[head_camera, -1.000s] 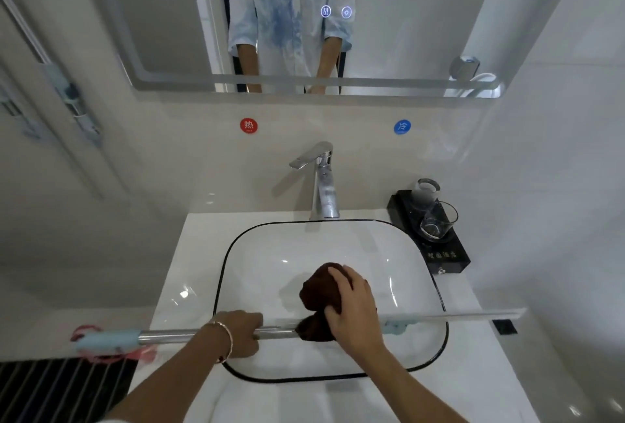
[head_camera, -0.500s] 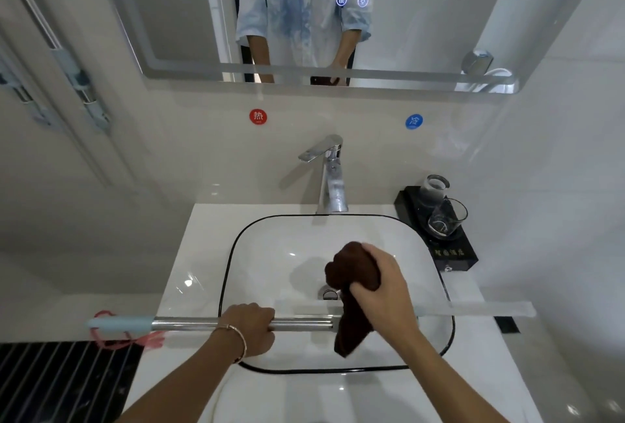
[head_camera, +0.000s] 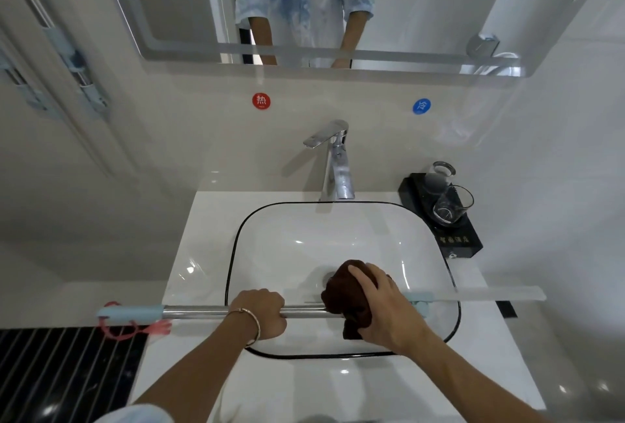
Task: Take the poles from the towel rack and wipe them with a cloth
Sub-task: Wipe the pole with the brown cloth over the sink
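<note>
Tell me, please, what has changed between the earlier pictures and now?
The right hand slid the cloth a little rightward along the pole, let it dangle, and has now bunched it round the pole again. The left hand kept gripping the pole, still across the sink.

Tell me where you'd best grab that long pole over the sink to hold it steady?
On the bare metal stretch of the pole, coming from above with fingers curled round it, as the left hand does. It lies level across the sink front, thin and round, and the right hand covers the part further right with the cloth.
</note>
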`<state>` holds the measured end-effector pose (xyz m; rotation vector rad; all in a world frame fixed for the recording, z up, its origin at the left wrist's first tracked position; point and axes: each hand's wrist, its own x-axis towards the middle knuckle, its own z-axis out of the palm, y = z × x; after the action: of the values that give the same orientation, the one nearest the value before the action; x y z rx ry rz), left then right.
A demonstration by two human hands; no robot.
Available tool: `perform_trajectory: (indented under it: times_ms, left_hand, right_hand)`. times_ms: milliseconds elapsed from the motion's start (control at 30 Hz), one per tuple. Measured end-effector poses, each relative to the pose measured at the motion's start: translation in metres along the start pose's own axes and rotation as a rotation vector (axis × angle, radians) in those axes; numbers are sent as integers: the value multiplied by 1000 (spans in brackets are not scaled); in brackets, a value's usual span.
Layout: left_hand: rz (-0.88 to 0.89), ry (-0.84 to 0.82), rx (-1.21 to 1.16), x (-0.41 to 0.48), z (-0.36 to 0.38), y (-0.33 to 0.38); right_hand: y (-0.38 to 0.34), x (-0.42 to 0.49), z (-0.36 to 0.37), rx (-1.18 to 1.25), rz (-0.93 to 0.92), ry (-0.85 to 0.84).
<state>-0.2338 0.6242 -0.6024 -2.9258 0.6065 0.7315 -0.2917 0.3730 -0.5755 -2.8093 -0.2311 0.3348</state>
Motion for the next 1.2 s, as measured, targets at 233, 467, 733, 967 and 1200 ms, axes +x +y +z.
perform_trajectory:
  times_ms: [233,467,733,967,1200]
  left_hand:
    - [34,50,4,-2,2,-1]
    - [25,180,26,-7,7,3]
    - [73,251,27,-9,13,0]
    - [116,266,44,-5,12,-4]
    - [160,246,106,-8,14,-1]
  right_hand:
    - [-10,7,-43,757,202,218]
    - [-26,-15,-41,92,465,105]
    - [-34,-10,-3,79,567,58]
    - [-30,-4,0,246,533,15]
    - [-96,16,-2,-187,421,-79]
